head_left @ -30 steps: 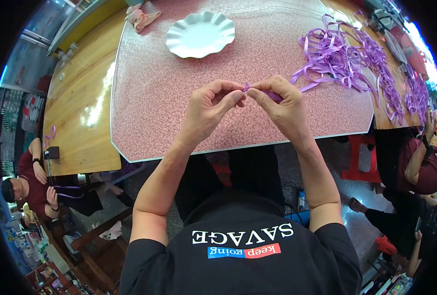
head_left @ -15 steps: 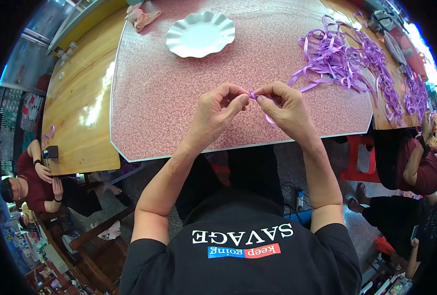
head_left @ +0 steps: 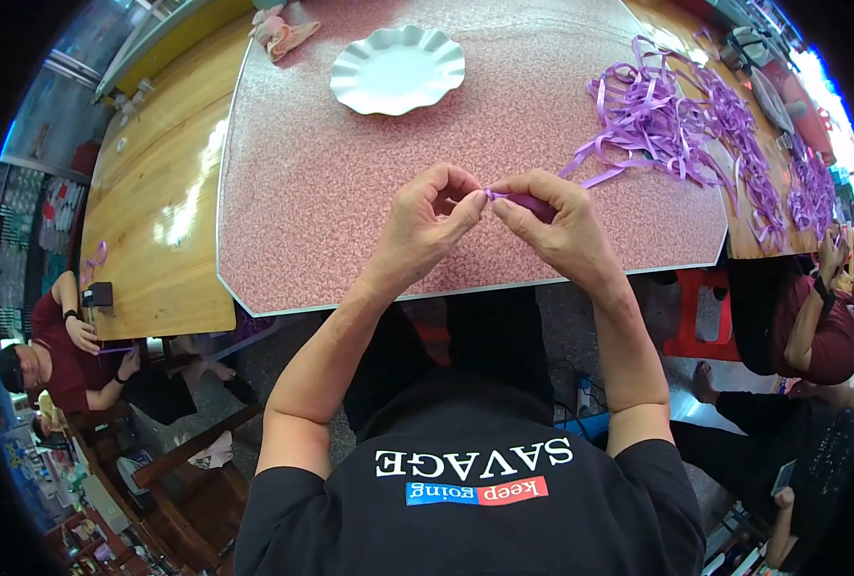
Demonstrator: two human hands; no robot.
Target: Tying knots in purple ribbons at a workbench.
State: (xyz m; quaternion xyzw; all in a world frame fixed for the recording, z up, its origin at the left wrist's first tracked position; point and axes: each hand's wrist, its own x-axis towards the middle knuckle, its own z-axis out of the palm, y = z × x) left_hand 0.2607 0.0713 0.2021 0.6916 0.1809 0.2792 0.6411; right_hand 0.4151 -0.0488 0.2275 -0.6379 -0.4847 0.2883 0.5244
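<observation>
Above the near part of the pink speckled table [head_left: 350, 230], both my hands pinch a purple ribbon [head_left: 532, 203]. My left hand [head_left: 432, 216] closes thumb and forefinger on its end. Close beside it, my right hand [head_left: 556, 221] grips the ribbon, which runs under the curled fingers. The fingertips almost meet, and they hide the detail of the ribbon between them. From behind my right hand a ribbon strand leads towards a loose purple ribbon heap [head_left: 652, 115] on the right of the table.
A white plate with a wavy rim [head_left: 398, 70] lies at the back, near a crumpled pinkish cloth [head_left: 283, 36]. More purple ribbons [head_left: 748, 158] trail over the wooden table on the right. People sit at both sides; a red stool [head_left: 700, 317] stands at the right.
The small loop between my fingertips has been drawn down, and the tail hanging below my right hand is gone from sight. The ribbon now lies along my right fingers.
</observation>
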